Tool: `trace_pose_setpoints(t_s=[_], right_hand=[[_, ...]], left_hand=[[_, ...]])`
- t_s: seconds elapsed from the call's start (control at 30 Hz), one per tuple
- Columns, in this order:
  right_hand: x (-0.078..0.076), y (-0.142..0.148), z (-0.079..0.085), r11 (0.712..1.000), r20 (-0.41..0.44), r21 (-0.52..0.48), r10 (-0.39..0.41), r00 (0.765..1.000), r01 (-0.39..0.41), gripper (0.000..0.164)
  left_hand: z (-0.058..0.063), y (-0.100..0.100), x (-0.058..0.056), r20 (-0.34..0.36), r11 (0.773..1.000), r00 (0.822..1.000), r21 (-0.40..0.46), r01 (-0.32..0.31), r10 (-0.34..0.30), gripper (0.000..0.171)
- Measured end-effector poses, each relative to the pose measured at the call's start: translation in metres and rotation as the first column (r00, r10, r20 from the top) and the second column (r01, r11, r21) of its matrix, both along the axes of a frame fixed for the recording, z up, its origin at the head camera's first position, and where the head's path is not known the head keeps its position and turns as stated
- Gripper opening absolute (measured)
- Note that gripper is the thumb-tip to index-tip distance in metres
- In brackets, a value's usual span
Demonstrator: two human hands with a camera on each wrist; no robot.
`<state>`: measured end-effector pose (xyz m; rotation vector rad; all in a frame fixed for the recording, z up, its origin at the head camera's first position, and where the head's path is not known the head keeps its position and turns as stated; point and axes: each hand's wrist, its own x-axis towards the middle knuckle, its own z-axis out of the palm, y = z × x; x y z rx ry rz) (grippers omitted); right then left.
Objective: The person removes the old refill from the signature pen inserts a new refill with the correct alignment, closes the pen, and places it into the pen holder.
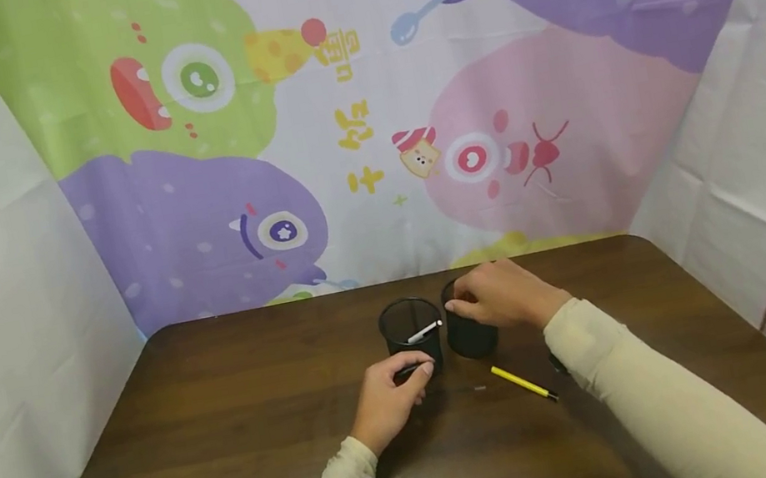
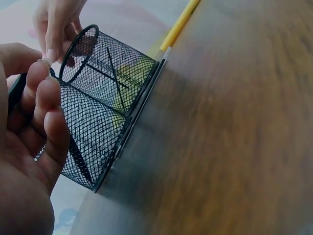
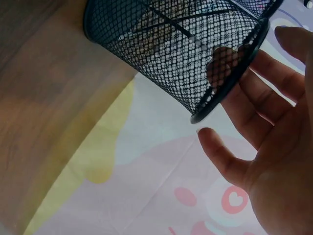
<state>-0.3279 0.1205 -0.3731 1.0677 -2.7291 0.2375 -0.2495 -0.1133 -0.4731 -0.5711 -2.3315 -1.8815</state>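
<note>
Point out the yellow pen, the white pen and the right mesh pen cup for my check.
Yellow pen (image 1: pixel 521 382): head view, middle of the barrel.
White pen (image 1: pixel 424 333): head view, its visible barrel.
Right mesh pen cup (image 3: pixel 168 61): right wrist view, mesh side wall.

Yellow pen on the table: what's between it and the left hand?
In the head view, between the yellow pen and left hand, there's brown table with a small pale thing on it, too tiny to name.

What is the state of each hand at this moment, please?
Left hand: closed, holding a thin black object.
Right hand: open, partly inside the right mesh cup; nothing visibly held.
</note>
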Motion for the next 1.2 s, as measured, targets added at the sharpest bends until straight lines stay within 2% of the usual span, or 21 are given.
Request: trace_pose_setpoints(t_s=[0.23,0.47,0.67,0.9,1.1,1.2], right_hand=[[-0.002,-0.005,-0.005,1.0,0.017,0.012,0.006,1.0,-0.006,0.03],[-0.004,-0.007,-0.008,0.999,0.084,0.044,-0.034,0.996,0.031,0.038],[-0.005,-0.008,-0.014,0.996,0.175,0.065,-0.078,0.982,0.067,0.041],[-0.004,-0.003,-0.019,0.996,0.242,0.016,-0.09,0.966,0.089,0.049],[-0.003,0.0,-0.018,0.992,0.25,-0.017,-0.117,0.961,0.125,0.061],[-0.003,0.001,-0.016,0.99,0.253,-0.041,-0.118,0.96,0.133,0.06]], left_hand=[[0.0,-0.001,-0.001,-0.023,1.0,1.0,-0.014,0.018,-0.018,0.026],[0.001,0.0,-0.002,-0.014,1.0,1.0,-0.016,0.009,-0.01,0.021],[0.002,0.001,0.0,0.012,1.0,1.0,-0.022,-0.004,0.005,0.014],[0.001,0.002,-0.001,-0.006,1.0,1.0,-0.009,0.014,-0.014,0.017],[-0.001,0.001,-0.001,-0.025,0.999,0.999,-0.024,0.025,-0.026,0.021],[0.0,0.001,-0.001,-0.023,0.999,0.999,-0.029,0.025,-0.025,0.022]])
